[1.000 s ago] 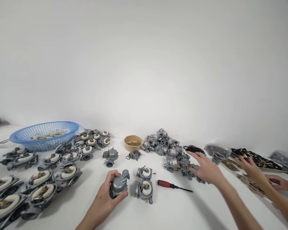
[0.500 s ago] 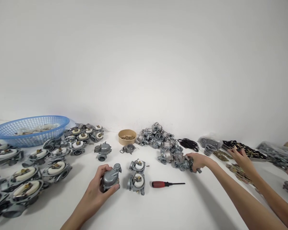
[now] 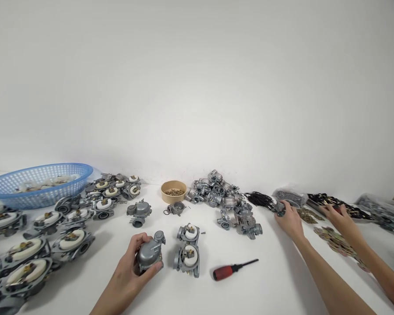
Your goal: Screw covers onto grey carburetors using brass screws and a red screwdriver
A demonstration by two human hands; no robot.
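Flanking one screwdriver point(image 3: 233, 269): two hands.

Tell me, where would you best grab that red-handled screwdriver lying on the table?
By the red handle, from above. The screwdriver lies flat with open table around it; its handle is the thick end, nearest the person, and the thin black shaft points away to the right.
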